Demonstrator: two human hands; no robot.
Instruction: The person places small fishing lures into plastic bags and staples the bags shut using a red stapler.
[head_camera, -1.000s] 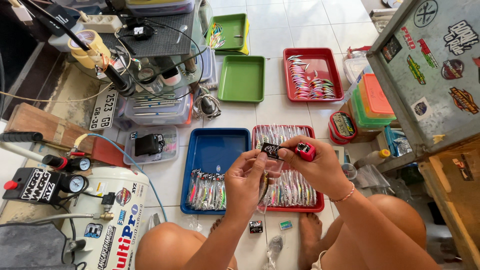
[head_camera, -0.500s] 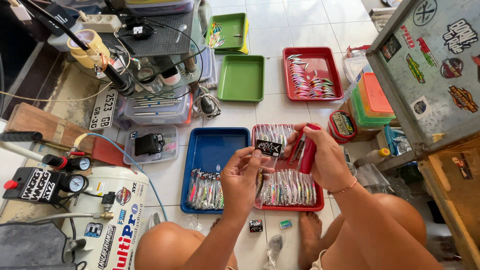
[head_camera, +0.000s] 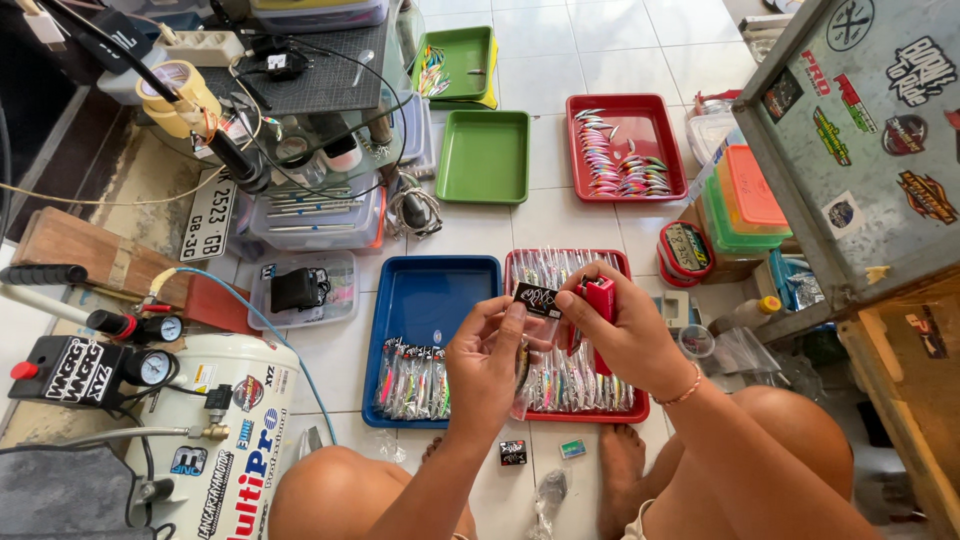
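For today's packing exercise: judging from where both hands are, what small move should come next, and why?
Probably squeeze the red stapler shut on the black header card. The right hand holds it right at the card's edge, while the left hand pinches the card over a clear packet.

two green trays (head_camera: 486, 158), two red trays (head_camera: 628, 110), one blue tray (head_camera: 435, 290), two hands (head_camera: 490, 365)

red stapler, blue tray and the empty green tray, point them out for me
red stapler (head_camera: 600, 298), head view, on its red body above the right hand's fingers.
blue tray (head_camera: 435, 300), head view, on its bare floor.
empty green tray (head_camera: 485, 155), head view, on its bare floor.
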